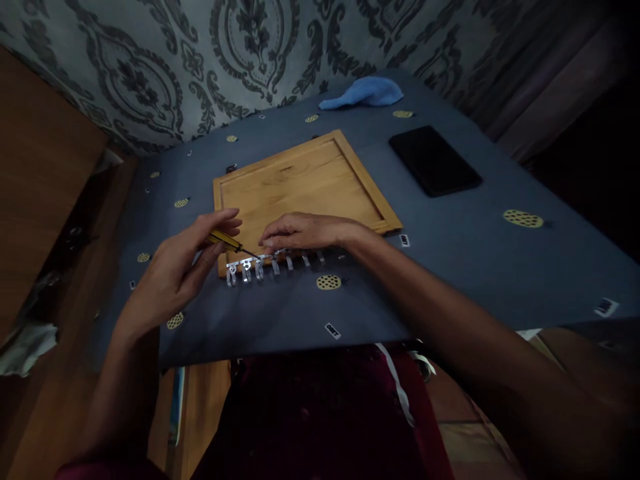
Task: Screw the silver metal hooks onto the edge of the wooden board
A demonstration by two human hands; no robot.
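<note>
My left hand [183, 263] is closed on a screwdriver [226, 240] with a yellow and black handle. Its shaft slants down to the right, and the tip meets a metal hook rack [246, 265] with several hooks. The rack lies along the near edge of a framed wooden panel [300, 180], its hooks pointing toward me. My right hand [305, 231] rests palm down over the rack's middle, fingers curled near the screwdriver's tip. Whatever those fingertips pinch is too small and shaded to make out.
A black tablet-like slab [434, 160] lies to the right of the panel. At the back of the table sits a crumpled blue cloth [365, 92]. The table wears a grey-blue cloth [500, 280] with pineapple prints, and a patterned wall covering [250, 40] rises behind it.
</note>
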